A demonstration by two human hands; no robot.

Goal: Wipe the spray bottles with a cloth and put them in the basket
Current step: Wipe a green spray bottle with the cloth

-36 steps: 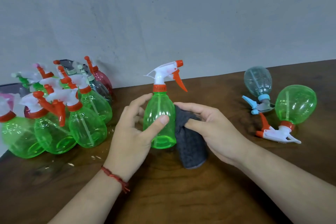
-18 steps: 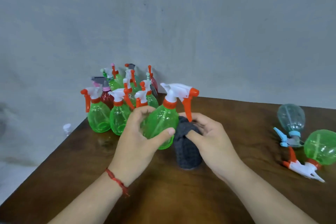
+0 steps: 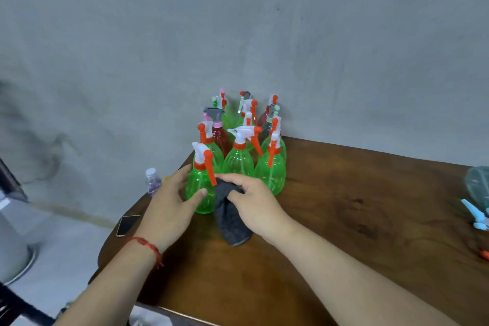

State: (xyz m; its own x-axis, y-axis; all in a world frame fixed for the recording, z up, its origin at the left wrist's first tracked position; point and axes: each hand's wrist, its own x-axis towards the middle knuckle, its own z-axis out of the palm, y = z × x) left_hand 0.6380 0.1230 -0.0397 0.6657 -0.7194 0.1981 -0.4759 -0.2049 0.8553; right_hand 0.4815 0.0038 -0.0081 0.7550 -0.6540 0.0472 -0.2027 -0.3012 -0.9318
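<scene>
A green spray bottle (image 3: 199, 188) with a white and orange trigger head stands upright on the brown table (image 3: 344, 206), at the front of a cluster of spray bottles (image 3: 243, 140). My left hand (image 3: 169, 209) grips its body from the left, thumb across the front. My right hand (image 3: 254, 204) holds a dark grey cloth (image 3: 231, 222) against the bottle's right side; the cloth hangs down onto the table. No basket is in view.
A teal bottle (image 3: 479, 185) with a blue trigger lies at the table's right edge. A phone (image 3: 127, 224) lies at the table's left corner, and a small clear bottle (image 3: 153, 181) stands beyond it. The grey wall is close behind.
My view has swung left and the held bottle has moved left to the front of the cluster. Both hands keep their hold on bottle and cloth.
</scene>
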